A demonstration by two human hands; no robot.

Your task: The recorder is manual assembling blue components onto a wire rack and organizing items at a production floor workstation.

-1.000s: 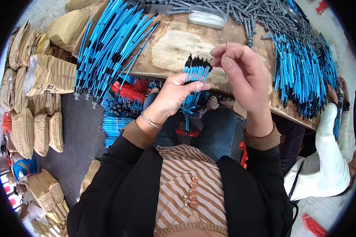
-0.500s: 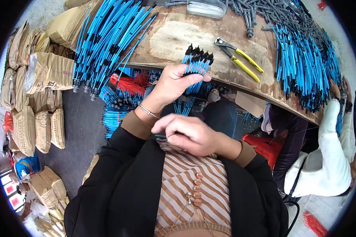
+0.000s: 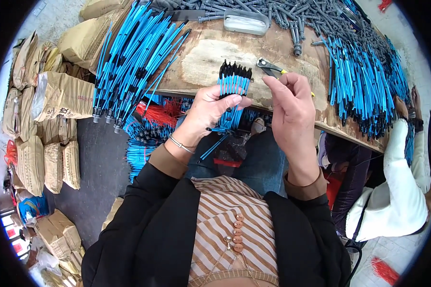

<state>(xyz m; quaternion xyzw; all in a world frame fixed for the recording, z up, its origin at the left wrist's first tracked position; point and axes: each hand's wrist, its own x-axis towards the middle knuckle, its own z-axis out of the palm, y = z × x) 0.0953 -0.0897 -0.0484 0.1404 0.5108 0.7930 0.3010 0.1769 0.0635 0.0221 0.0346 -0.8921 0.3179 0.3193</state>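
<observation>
My left hand (image 3: 215, 106) is closed round a bundle of thin blue tubes (image 3: 233, 85) with black pointed tips, held upright just off the table's near edge. The tips form a row above my fingers, and the lower ends hang below the hand. My right hand (image 3: 294, 107) is raised to the right of the bundle, fingers curled and thumb and forefinger close together. Whatever is between them is too small to make out. Behind that hand, nippers (image 3: 269, 67) with yellow handles lie on the wooden table (image 3: 201, 52), partly hidden.
Blue tubes (image 3: 134, 62) are heaped at the table's left, and more blue tubes (image 3: 359, 81) at its right. Grey ribbed fittings (image 3: 316, 21) and a clear plastic box (image 3: 245, 23) lie at the back. A co-worker's white sleeve (image 3: 395, 148) reaches in at right. Brown sacks (image 3: 64, 91) stand left.
My right hand has moved from in front of my chest up and right, beside the nippers. The bundle in my left hand is now more upright, with its lower ends showing.
</observation>
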